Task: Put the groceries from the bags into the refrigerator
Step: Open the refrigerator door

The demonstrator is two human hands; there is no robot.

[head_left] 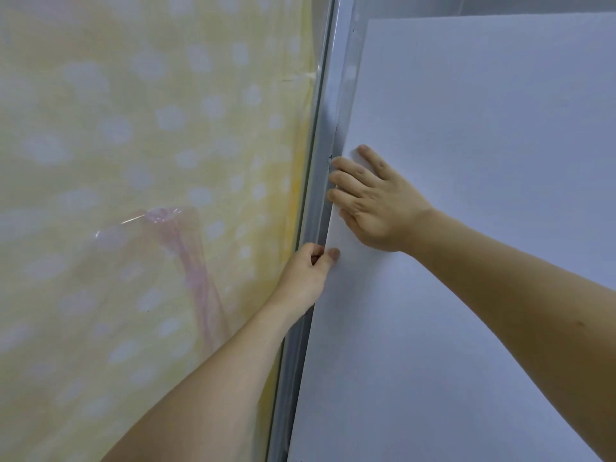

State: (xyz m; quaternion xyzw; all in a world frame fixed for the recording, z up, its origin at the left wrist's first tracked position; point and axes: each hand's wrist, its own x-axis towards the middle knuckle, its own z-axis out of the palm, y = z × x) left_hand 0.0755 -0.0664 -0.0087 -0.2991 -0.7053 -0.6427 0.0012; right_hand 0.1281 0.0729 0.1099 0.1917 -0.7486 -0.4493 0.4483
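- Refrigerator door (pixel 466 228) looks shut; no groceries or bags in view.
- Left hand (pixel 308 271) fingers pinch the door's edge.
- Right hand (pixel 376 205) rests flat, fingers spread.

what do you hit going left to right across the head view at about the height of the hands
yellow spotted curtain → left hand at the door's edge → grey door-edge strip → right hand flat on the panel → bare white refrigerator door
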